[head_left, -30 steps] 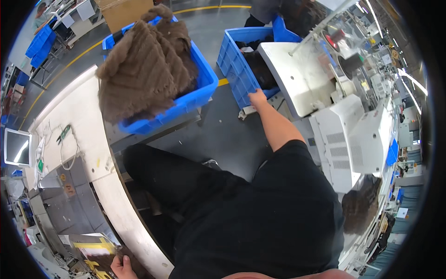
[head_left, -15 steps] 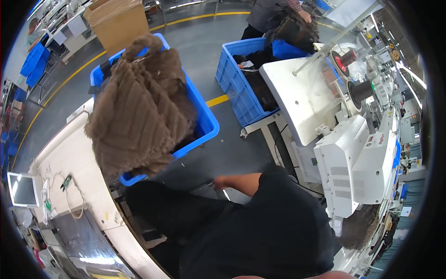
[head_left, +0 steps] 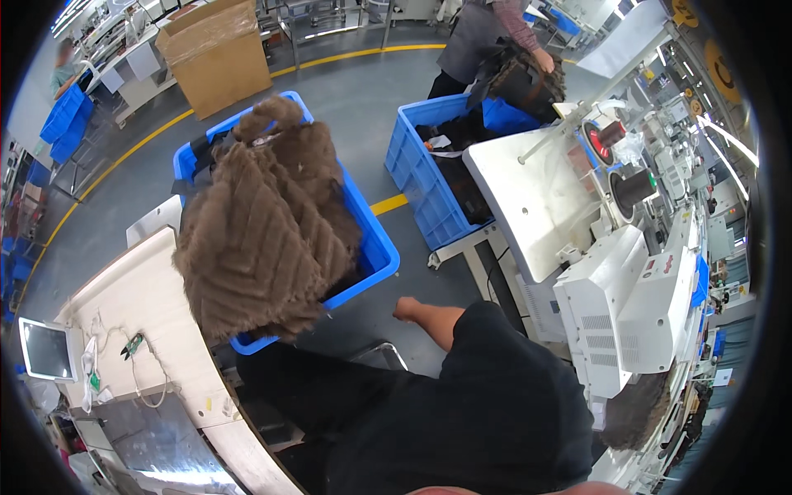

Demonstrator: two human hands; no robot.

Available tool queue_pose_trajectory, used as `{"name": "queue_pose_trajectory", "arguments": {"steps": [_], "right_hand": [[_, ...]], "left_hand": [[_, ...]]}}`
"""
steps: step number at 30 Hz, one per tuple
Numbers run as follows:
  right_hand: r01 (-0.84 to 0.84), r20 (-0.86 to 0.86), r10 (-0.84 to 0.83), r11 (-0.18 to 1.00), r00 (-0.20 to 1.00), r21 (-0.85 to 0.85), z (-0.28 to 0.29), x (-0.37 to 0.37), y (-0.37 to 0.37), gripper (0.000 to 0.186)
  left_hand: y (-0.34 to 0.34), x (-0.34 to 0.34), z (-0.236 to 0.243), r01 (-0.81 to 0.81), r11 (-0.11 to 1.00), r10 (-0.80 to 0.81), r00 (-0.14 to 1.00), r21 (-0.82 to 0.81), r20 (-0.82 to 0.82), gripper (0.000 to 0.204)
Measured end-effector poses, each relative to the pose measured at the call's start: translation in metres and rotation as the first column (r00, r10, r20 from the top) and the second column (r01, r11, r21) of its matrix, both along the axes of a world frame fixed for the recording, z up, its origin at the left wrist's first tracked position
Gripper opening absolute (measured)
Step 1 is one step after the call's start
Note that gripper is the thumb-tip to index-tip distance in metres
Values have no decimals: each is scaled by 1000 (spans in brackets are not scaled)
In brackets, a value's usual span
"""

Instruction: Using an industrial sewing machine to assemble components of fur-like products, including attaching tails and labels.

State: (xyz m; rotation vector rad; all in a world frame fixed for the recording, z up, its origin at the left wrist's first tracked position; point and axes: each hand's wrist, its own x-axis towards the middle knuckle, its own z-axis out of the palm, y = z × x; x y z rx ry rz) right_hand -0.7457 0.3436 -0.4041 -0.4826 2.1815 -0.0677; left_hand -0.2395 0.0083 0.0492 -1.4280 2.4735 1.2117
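My right hand point(head_left: 404, 308) hangs low over the floor with its fingers curled and nothing visible in them, just right of a blue tub point(head_left: 379, 253) heaped with brown, chevron-patterned fur pieces point(head_left: 256, 231). A metal tube frame point(head_left: 388, 353) shows below the hand, beside my dark-clothed legs. My left hand is out of view. To the right, a second blue crate point(head_left: 412, 181) holds dark material beside a white machine table point(head_left: 528, 198) with thread spools and white machine housings point(head_left: 598, 305).
A light worktable point(head_left: 124, 280) with a tablet and small tools runs along the left. Behind stand a cardboard box point(head_left: 210, 62) and blue bins point(head_left: 62, 124). A co-worker point(head_left: 466, 58) at the back right grips a dark fur piece point(head_left: 524, 87); another person point(head_left: 66, 70) is far left.
My right hand has left the right crate's edge and dropped lower. My left hand has left view. The view has tilted up, showing more of the co-worker and background.
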Motion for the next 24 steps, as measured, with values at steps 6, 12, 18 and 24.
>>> {"name": "queue_pose_trajectory", "arguments": {"steps": [6, 12, 18, 24], "right_hand": [[-74, 199, 68, 997, 978, 24, 16, 11, -37, 31], [-488, 55, 489, 872, 871, -29, 29, 15, -75, 26], [-650, 95, 649, 759, 755, -18, 15, 4, -85, 22], [-584, 29, 584, 811, 811, 17, -35, 0, -99, 25]], "left_hand": [[-3, -1, 5, -40, 999, 40, 999, 21, -15, 32], [-4, 3, 10, -76, 996, 77, 997, 36, -23, 34], [-9, 2, 14, -90, 994, 91, 996, 54, -16, 35], [-11, 3, 20, -106, 993, 106, 994, 48, -12, 37]]}}
